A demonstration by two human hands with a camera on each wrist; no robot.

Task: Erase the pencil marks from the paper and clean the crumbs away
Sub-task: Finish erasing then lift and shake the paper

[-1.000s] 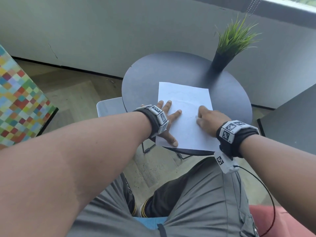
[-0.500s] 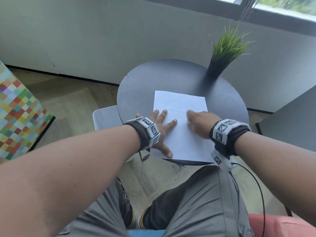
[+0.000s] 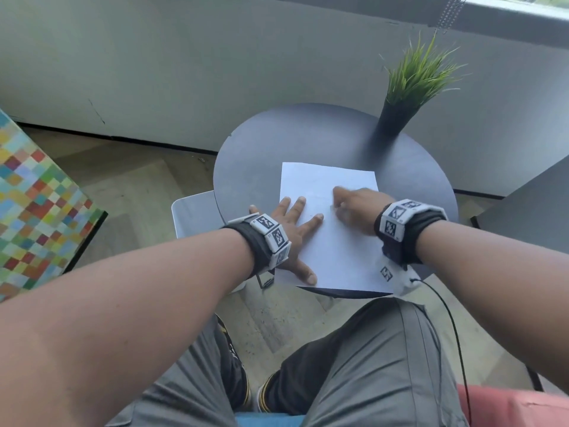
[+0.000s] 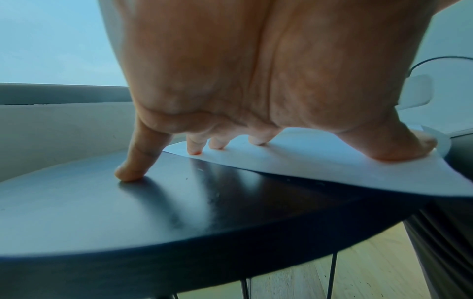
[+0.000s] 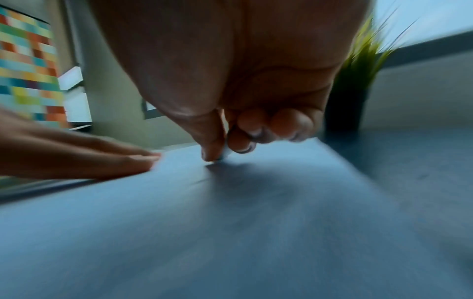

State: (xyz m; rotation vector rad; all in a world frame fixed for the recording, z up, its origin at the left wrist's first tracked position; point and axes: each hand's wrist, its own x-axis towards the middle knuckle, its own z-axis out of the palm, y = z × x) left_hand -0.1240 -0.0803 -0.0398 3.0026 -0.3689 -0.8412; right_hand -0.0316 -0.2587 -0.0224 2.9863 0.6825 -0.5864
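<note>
A white sheet of paper (image 3: 335, 241) lies on the round dark table (image 3: 308, 140), reaching its near edge. My left hand (image 3: 292, 223) lies flat with spread fingers on the paper's left edge, little finger (image 4: 133, 168) on the bare table and thumb (image 4: 399, 149) on the near corner of the paper (image 4: 332, 168). My right hand (image 3: 354, 208) is curled over the middle of the sheet and blurred. In the right wrist view its thumb and forefinger pinch a small white eraser (image 5: 225, 154) whose tip touches the paper (image 5: 230, 222). Faint pencil marks (image 3: 314, 215) show near the left forefinger.
A dark pot with green grass-like plant (image 3: 397, 118) stands at the table's far right. A white chair seat (image 3: 194, 214) sits left of the table, a colourful checkered panel (image 3: 34, 211) far left, a dark surface (image 3: 535, 211) at right. A cable (image 3: 452, 328) hangs from my right wrist.
My right hand has moved leftward and farther up the sheet, from its right edge to the middle. The left hand stays flat in place. The head view has shifted.
</note>
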